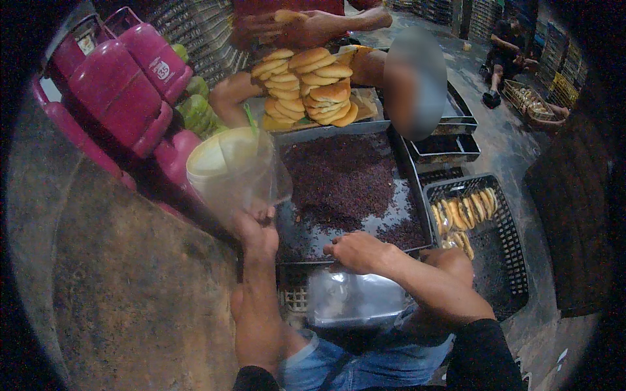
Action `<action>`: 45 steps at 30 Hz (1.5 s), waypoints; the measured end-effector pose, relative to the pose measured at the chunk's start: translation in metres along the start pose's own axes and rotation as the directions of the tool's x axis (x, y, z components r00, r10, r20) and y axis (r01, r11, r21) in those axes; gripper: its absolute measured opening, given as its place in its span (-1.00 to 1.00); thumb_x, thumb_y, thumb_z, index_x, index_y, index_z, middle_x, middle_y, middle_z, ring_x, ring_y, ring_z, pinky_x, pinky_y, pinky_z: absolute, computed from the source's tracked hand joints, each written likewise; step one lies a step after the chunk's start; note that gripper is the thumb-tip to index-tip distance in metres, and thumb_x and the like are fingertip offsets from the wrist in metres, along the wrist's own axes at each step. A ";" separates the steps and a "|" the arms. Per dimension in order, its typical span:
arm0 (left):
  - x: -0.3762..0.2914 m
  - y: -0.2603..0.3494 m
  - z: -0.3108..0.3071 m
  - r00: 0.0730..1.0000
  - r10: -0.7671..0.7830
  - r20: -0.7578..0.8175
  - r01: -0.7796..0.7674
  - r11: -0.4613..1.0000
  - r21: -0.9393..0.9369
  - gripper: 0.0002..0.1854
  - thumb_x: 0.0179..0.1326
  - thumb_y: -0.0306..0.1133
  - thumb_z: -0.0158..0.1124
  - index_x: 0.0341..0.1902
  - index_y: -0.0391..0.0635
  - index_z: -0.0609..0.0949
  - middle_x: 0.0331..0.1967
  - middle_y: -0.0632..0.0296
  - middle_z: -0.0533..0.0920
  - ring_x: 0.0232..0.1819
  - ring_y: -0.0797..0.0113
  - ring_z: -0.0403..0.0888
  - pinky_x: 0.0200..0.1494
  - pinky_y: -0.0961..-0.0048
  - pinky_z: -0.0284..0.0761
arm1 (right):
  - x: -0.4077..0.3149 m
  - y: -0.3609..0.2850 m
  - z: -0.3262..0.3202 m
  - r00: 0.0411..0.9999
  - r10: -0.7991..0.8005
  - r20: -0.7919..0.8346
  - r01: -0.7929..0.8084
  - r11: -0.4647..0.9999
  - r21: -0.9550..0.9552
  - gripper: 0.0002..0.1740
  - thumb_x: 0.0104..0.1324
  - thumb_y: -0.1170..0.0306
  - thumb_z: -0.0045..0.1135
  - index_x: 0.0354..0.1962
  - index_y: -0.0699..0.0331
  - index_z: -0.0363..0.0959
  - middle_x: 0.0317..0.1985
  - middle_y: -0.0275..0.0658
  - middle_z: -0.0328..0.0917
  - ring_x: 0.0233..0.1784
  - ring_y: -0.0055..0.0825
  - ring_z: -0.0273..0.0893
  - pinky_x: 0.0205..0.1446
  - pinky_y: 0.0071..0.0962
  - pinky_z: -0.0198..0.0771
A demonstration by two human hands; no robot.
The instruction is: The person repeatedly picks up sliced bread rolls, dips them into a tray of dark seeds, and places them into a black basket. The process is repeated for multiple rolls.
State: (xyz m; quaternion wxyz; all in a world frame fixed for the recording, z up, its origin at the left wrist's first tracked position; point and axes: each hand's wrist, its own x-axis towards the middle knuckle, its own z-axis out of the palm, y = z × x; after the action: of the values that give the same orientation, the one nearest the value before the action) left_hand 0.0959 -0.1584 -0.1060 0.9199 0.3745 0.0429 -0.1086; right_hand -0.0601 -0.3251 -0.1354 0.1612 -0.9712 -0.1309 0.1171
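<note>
My left hand (257, 222) is raised beside the tray's left edge, palm up, against a blurred clear plastic bag (239, 181); its fingers appear to hold the bag's lower part. Behind the bag stands a white bucket (208, 151) with a green-handled tool (251, 117) in it. My right hand (359, 251) is over the near edge of a metal tray (323, 244), fingers curled, just above a stack of clear plastic bags (357, 298); whether it grips anything cannot be told. Dark chocolate-like sprinkles (342, 176) cover much of the tray. Round bread buns (308, 88) are piled beyond it.
A black plastic crate (508, 244) with filled buns (464, 210) stands to the right. Pink gas cylinders (117, 93) and green bagged items (195, 107) are at the left. A person's hands (313, 24) hold a bun across the tray; another person (508, 44) sits far right.
</note>
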 end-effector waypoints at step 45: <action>-0.010 -0.019 0.011 0.970 0.233 0.068 -0.228 0.776 0.589 -0.70 0.42 -0.14 0.03 -0.18 -0.15 0.55 -0.44 0.27 0.56 -0.47 0.41 0.50 -0.49 0.43 0.41 | -0.030 -0.003 -0.055 0.476 0.320 -0.819 0.248 0.845 0.474 -0.39 0.24 0.56 0.29 0.18 0.29 0.20 -0.08 -0.18 0.49 -0.05 -0.45 0.53 0.04 -0.45 0.47</action>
State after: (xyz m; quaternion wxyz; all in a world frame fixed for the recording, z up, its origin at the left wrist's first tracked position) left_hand 0.0816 -0.1781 -0.1096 0.7630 0.6454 -0.0352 -0.0014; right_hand -0.0745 -0.3465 -0.0784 0.4652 -0.8074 0.0301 -0.3618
